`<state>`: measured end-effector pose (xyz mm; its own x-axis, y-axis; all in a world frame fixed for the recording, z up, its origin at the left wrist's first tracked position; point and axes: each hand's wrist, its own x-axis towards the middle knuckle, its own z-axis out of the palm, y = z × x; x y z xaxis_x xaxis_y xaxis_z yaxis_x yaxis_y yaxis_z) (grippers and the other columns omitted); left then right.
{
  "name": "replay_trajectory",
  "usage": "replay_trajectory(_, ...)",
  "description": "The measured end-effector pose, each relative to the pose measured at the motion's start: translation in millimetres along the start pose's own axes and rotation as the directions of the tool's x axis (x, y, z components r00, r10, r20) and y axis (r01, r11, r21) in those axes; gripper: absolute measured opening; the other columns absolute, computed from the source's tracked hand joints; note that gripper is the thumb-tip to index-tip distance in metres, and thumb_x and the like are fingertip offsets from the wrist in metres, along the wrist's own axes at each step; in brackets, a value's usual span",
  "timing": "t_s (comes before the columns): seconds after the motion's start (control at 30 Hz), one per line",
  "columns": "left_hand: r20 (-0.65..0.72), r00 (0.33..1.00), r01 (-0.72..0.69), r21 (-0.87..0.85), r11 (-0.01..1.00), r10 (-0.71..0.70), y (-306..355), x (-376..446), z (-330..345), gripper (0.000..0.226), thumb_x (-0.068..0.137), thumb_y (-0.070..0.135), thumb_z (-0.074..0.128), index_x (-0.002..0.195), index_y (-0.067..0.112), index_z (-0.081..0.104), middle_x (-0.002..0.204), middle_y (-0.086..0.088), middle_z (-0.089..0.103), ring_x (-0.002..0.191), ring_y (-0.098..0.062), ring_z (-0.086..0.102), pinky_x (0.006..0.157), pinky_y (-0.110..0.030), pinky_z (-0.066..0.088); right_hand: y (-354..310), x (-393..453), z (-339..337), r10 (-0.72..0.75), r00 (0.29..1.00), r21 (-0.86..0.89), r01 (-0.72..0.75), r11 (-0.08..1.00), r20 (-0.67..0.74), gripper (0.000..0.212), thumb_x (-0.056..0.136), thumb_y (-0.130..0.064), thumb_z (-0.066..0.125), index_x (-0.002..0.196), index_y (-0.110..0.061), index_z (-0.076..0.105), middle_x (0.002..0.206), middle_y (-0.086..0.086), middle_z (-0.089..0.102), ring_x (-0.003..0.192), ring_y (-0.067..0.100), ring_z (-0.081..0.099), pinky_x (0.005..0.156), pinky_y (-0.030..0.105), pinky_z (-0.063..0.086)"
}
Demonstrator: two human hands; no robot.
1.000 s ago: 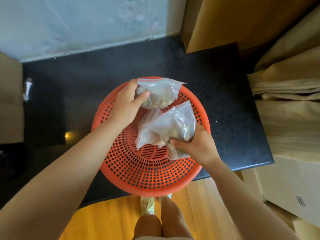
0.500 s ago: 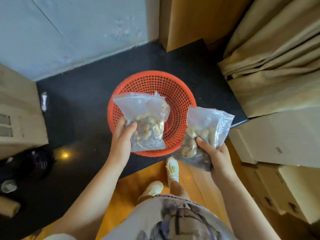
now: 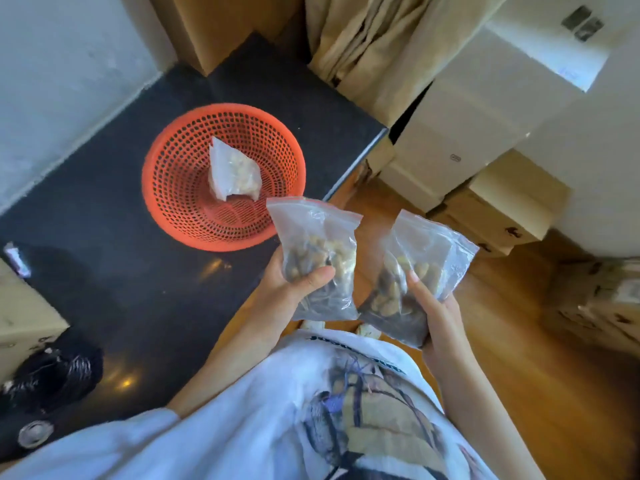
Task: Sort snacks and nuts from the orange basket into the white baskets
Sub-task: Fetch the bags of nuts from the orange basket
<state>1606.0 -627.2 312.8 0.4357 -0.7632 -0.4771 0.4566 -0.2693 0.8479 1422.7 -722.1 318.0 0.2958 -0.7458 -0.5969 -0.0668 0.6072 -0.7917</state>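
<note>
The orange basket [image 3: 173, 188] stands on a black counter [image 3: 121, 271] at the left, with one clear bag of pale snacks [image 3: 233, 174] lying inside it. My left hand [image 3: 294, 282] grips a clear zip bag of nuts [image 3: 318, 258] to the right of the basket, past the counter's edge. My right hand [image 3: 436, 313] grips a second zip bag of nuts [image 3: 415, 271] beside the first. Both bags are upright, held in front of my chest. No white basket is in view.
Cardboard boxes [image 3: 467, 140] are stacked at the right, with beige curtains [image 3: 374, 46] behind them. The floor [image 3: 519, 358] is wood. A black bundle [image 3: 52, 375] and a box [image 3: 20, 313] sit at the counter's left end. My white shirt [image 3: 277, 410] fills the bottom.
Both hands lifted a bag each out of the orange basket and carried them right, off the counter. The view swung right and one bag stays in the basket.
</note>
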Motion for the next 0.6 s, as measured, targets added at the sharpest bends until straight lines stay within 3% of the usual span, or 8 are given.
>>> replay_trajectory(0.1, 0.153, 0.988, -0.002, 0.121, 0.993, -0.016, -6, -11, 28, 0.046, 0.065, 0.016, 0.072, 0.109, 0.020, 0.060, 0.101, 0.003, 0.071, 0.094, -0.010, 0.068, 0.078, -0.020, 0.054, 15, -39, -35, -0.004, 0.981, 0.058, 0.016, 0.998, -0.194, 0.059, 0.062, -0.044, 0.072, 0.114, -0.019, 0.061, 0.093, 0.001, 0.075, 0.086, 0.021, 0.072, 0.066, 0.029, 0.056)
replay_trajectory(0.27, 0.427, 0.894, 0.002, 0.295, 0.956, -0.134, -25, -38, 78, 0.043, 0.060, 0.021, 0.076, 0.100, 0.026, 0.060, 0.088, 0.013, 0.073, 0.084, -0.002, 0.069, 0.066, -0.013, 0.051, 48, -107, -92, 0.027, 0.878, 0.195, 0.076, 0.978, -0.478, 0.035, 0.073, -0.032, 0.071, 0.102, -0.014, 0.067, 0.089, 0.006, 0.074, 0.081, 0.024, 0.071, 0.070, 0.033, 0.057)
replay_trajectory(0.37, 0.560, 0.798, -0.025, 0.397, 0.918, -0.221, -41, -64, 112, 0.053, 0.056, 0.031, 0.076, 0.105, 0.022, 0.058, 0.090, 0.008, 0.073, 0.084, -0.006, 0.070, 0.066, -0.015, 0.053, 77, -154, -124, 0.045, 0.788, 0.278, 0.162, 0.947, -0.614, 0.033, 0.073, -0.030, 0.072, 0.100, -0.012, 0.068, 0.084, 0.003, 0.074, 0.078, 0.021, 0.071, 0.063, 0.029, 0.057)
replay_trajectory(0.47, 0.633, 0.717, -0.073, 0.485, 0.872, -0.292, -73, -102, 151, 0.065, 0.052, 0.035, 0.075, 0.110, 0.014, 0.056, 0.094, 0.002, 0.071, 0.085, -0.009, 0.069, 0.068, -0.018, 0.053, 116, -210, -160, 0.124, 0.667, 0.385, 0.261, 0.885, -0.735, 0.026, 0.073, -0.024, 0.073, 0.096, -0.013, 0.069, 0.089, 0.007, 0.074, 0.080, 0.026, 0.070, 0.071, 0.036, 0.057)
replay_trajectory(0.6, 0.702, 0.610, -0.142, 0.554, 0.820, -0.368, -129, -166, 197, 0.040, 0.063, 0.015, 0.071, 0.099, 0.020, 0.056, 0.078, 0.012, 0.073, 0.072, -0.001, 0.068, 0.062, -0.014, 0.052, 170, -286, -199, 0.240, 0.499, 0.467, 0.399, 0.789, -0.833, 0.035, 0.067, -0.026, 0.076, 0.097, -0.009, 0.069, 0.095, 0.011, 0.072, 0.087, 0.030, 0.069, 0.079, 0.042, 0.055)
